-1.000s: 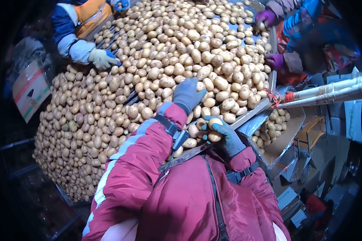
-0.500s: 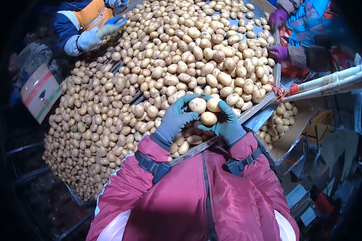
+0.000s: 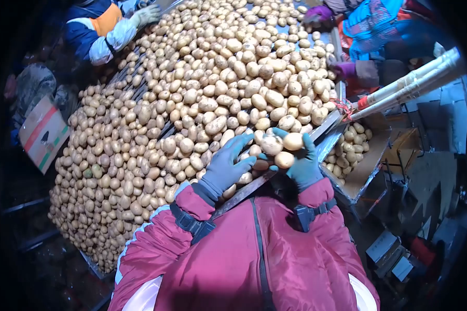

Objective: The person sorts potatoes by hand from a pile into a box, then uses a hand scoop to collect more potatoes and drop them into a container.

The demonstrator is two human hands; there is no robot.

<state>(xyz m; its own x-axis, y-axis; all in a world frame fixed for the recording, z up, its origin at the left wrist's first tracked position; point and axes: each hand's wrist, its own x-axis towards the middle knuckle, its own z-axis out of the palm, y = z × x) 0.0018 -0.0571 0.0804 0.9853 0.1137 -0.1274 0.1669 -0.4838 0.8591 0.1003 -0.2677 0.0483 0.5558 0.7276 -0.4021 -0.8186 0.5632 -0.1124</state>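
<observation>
Heaped potatoes cover the sorting table in front of me. My right hand, in a blue-green glove, is closed around a few potatoes at the near edge of the heap. One of them, a paler potato, has a rough, patchy skin. Just to the left, my left hand in a grey-blue glove has its fingers and thumb apart over the heap. Potatoes lie close to its fingertips, but I see none gripped in it.
The table's metal rim runs between my body and the heap. A carton of potatoes stands at the right, below wrapped poles. Co-workers' gloved hands reach in from the far left and far right.
My left hand has come away from the potatoes and its fingers have spread. My right hand has shifted right with the potatoes. The view has turned a little.
</observation>
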